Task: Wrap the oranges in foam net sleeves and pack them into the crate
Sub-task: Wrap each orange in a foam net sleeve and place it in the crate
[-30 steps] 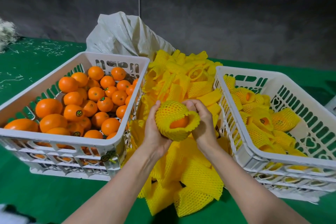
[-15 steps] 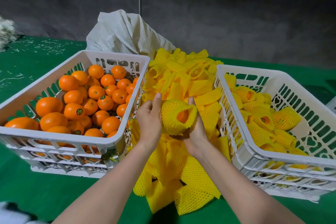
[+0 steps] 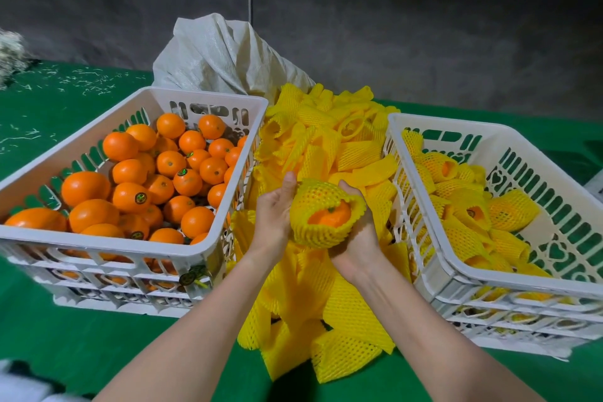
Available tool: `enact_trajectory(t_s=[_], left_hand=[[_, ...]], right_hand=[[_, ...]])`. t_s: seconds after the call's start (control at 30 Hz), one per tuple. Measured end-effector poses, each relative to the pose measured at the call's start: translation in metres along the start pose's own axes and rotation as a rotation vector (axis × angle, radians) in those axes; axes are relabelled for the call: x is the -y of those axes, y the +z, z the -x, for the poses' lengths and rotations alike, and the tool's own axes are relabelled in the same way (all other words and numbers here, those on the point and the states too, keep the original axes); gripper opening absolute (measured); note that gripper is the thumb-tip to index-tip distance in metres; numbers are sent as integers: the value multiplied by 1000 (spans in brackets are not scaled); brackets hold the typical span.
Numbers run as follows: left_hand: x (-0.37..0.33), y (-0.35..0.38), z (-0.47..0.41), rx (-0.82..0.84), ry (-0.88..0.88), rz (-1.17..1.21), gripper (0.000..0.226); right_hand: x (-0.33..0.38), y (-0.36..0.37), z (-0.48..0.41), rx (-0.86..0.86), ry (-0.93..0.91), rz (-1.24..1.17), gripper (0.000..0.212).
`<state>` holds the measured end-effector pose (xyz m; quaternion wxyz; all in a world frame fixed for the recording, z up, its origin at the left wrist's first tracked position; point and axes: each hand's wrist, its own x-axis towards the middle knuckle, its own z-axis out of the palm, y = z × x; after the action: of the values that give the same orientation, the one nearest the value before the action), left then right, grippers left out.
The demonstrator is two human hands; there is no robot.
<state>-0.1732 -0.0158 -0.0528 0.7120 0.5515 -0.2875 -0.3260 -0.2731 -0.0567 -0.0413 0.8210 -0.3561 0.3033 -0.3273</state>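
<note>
Nearest: cloth [image 3: 81, 336], green, under everything, with both forearms reaching in over it.

Next: pile [image 3: 346, 313] of loose yellow nets between the two crates, spilling toward the near edge.

Above pile, held clear of it: orange [image 3: 331, 216] seated in sleeve [image 3: 318, 197]. Mouth of net turned toward the camera, fruit showing through the opening. Judged mostly wrapped, not yet packed.

Right hand [image 3: 359, 245]: cupped beneath and round the right side, fingers [image 3: 346, 188] curled onto the net, gripping sleeve.

Left hand [image 3: 272, 219]: palm against the left side, thumb straight up. Fingers hidden behind the net, so grip or mere press cannot be told.

Recommended for this step:
- Seat fruit deeper until the net rim draws in past the widest part.
- Stretch evenly, without tearing the mesh.
- Keep support underneath with right hand throughout. Slip-out likely through the open end if tipped downward.

To the left: left crate [image 3: 114, 243], full of bare oranges [image 3: 130, 197], several stickered.

To the right: right crate [image 3: 463, 271], partly filled with wrapped oranges [image 3: 512, 210], room visible along its right wall. Set down gently there, snug beside those already in, with no dropping.

Farthest: sack [image 3: 222, 55], pale, slumped behind pile against a dark wall.
</note>
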Motion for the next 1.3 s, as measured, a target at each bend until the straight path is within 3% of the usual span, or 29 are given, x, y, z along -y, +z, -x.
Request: enact_trajectory(t_s=[0.07, 0.2, 0.3, 0.47, 0.77, 0.93, 1.0, 1.17, 1.23, 1.3], left_hand=[[-4, -1, 1, -2, -20, -29, 48], [-13, -5, 0, 182, -471, 59, 53], [-16, -1, -1, 292, -617, 244, 53], [-11, 3, 3, 402, -559, 246, 39], [-12, -3, 3, 485, -633, 184, 56], [-15, 6, 7, 411, -578, 163, 37], [-19, 10, 7, 312, -554, 157, 35], [-19, 21, 7, 140, -402, 100, 25], [-18, 25, 11, 138, -338, 86, 39], [-20, 32, 15, 145, -307, 18, 69]], right_hand=[[0, -3, 1, 0, -95, 98, 34], [8, -8, -1, -27, -349, 423, 32], [12, -9, -3, -63, -402, 574, 23], [12, -13, -6, -189, -539, 641, 29], [27, -24, -6, -121, -600, 808, 40], [19, -28, -2, -209, -553, 796, 18], [14, -31, 5, -138, -449, 715, 12], [8, -31, 19, 175, -412, 727, 51], [11, -32, 19, 160, -446, 757, 59], [20, -35, 21, 131, -470, 754, 61]])
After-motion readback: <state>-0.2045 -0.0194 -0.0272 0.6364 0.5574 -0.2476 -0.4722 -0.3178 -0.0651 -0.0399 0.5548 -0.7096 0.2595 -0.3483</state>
